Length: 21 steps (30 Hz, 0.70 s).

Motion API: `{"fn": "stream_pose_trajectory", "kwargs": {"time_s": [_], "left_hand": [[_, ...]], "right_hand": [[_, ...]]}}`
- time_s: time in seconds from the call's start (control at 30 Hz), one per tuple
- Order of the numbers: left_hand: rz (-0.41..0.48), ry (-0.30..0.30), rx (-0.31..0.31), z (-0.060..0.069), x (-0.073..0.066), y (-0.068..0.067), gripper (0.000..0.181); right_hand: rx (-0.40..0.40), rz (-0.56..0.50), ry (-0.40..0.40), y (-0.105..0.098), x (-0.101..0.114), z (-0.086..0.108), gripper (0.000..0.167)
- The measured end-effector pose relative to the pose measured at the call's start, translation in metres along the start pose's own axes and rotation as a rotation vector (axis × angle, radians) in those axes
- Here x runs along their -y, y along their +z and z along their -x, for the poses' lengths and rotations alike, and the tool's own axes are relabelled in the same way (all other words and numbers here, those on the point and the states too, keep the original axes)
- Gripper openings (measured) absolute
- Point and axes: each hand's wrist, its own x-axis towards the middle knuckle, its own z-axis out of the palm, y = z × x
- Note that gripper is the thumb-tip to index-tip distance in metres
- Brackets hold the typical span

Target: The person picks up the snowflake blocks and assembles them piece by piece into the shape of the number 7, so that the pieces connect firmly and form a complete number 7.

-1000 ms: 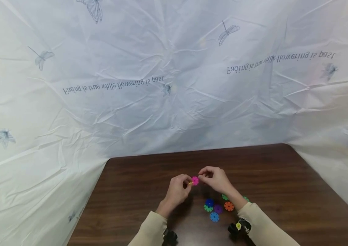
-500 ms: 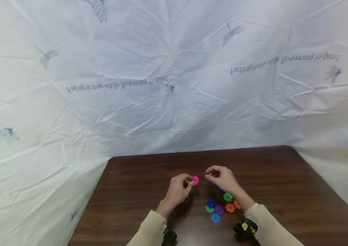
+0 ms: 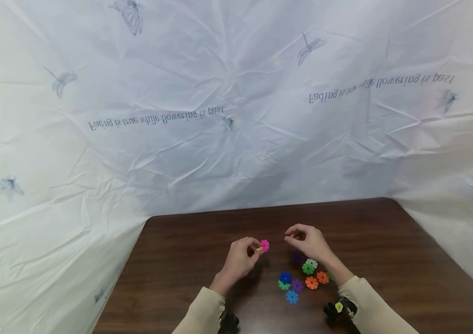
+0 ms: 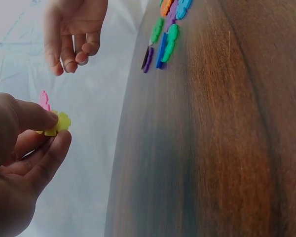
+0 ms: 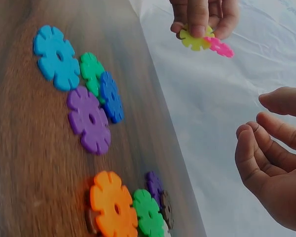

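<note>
We see the pink disc (image 3: 265, 246) raised above the desk (image 3: 169, 278), with the yellow disc (image 4: 63, 121) at its eight o'clock in the head view; the two meet at their rims and seem slotted together at an angle. The left hand (image 3: 239, 260) pinches the yellow disc between thumb and fingers, leaving the pink one jutting out. At the pink disc's three o'clock hangs the right hand (image 3: 309, 243), well apart from it, fingers loosely bent, a gap to the thumb, nothing in its hold.

We judge the step in hand to be a pause with the pair joined. A next move, if another disc were to be added, would call for the left hand to keep the pair steady while the right picks one up by its edge.

Further out, towards five o'clock, we find the blue disc (image 3: 285, 278) partly over a green one, the purple disc (image 3: 297, 286) beside them and the light blue disc (image 3: 292, 297) beyond. Towards four o'clock lie the white disc (image 3: 313, 263) and two orange discs (image 3: 312, 283). Behind everything, at twelve, hangs the creased, printed cloth (image 3: 261, 153).
</note>
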Motion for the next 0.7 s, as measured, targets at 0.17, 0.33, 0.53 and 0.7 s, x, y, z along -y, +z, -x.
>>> {"fn": "stream_pose_trajectory", "kwargs": {"time_s": [0.17,0.33,0.53,0.7], "left_hand": [[0.012,0.013,-0.011,0.002,0.0,-0.001,0.009],[0.012,-0.004,-0.017,0.001,0.001,-0.001,0.008],[0.027,-0.002,-0.018,0.001,0.0,-0.001,0.006],[0.028,0.006,-0.033,0.001,0.001,-0.001,0.006]], "right_hand": [[-0.01,0.012,0.002,-0.005,-0.005,0.002,0.017],[-0.016,0.029,-0.006,-0.008,-0.008,0.001,0.017],[-0.024,0.048,0.013,-0.012,-0.011,0.004,0.018],[-0.013,0.05,0.03,-0.014,-0.012,0.006,0.021]]}}
